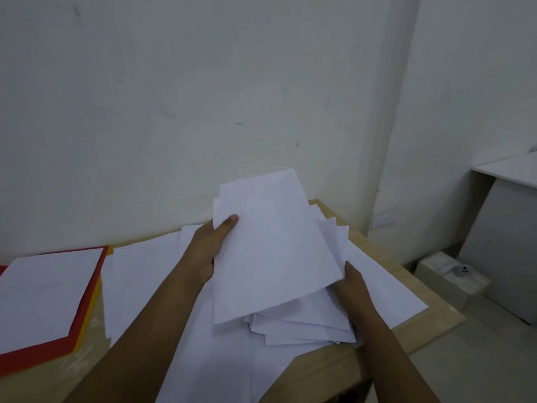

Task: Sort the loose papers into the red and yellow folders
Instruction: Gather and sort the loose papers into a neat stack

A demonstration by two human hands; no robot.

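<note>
I hold a fanned stack of white papers (273, 251) tilted up above the table. My left hand (207, 251) grips its left edge, thumb on the top sheet. Lower right, my right hand (353, 283) holds the stack's corner from beneath, fingers hidden under the sheets. More loose white sheets (151, 274) lie spread on the table under the stack. At the left lies the red folder (87, 318) with a white sheet (46, 292) on it. A yellow folder (90, 308) peeks out from under the red one's right edge.
The wooden table (430, 330) stands against a pale wall, its right edge near my right forearm. To the right, on the floor, a white box (453, 276) sits beside a white cabinet (505, 242).
</note>
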